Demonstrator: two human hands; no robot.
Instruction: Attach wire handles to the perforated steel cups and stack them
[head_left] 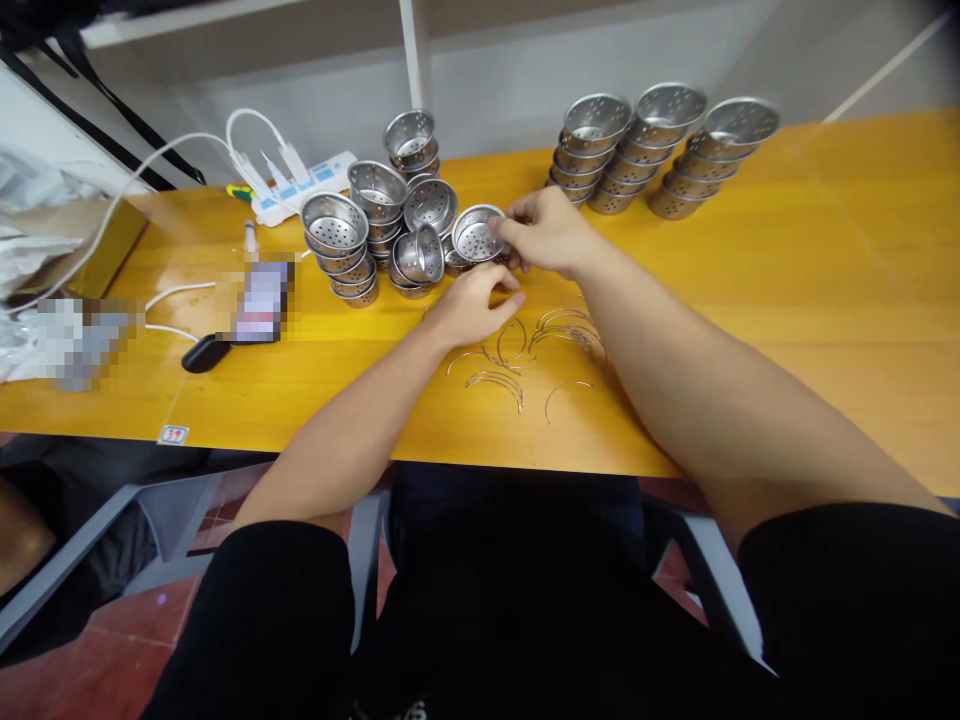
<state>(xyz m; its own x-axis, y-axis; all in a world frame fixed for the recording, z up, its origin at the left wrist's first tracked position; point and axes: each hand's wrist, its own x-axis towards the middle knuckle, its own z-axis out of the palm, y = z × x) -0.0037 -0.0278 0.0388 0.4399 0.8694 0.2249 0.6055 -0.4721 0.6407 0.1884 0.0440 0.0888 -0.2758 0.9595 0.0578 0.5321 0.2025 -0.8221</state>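
Observation:
My right hand (551, 235) pinches the rim of a small perforated metal cup (472, 235), thumb inside it and fingers outside. The cup tilts toward me, its holed bottom showing. Just below it, my left hand (476, 305) is open, with thumb and forefinger apart and nothing visible between them. Whether its fingertips touch the cup's underside I cannot tell. Thin curved wires (499, 380) lie loose on the table in front of my hands. Beside the held cup, another perforated cup (421, 255) leans on its side among the stacks.
Stacks of perforated cups stand at the left (337, 245) and at the back right (596, 150). A white power strip (307, 190) with plugged cables lies behind. A phone (261, 303) and a black oval object (206, 353) rest at left on the orange table (825, 300).

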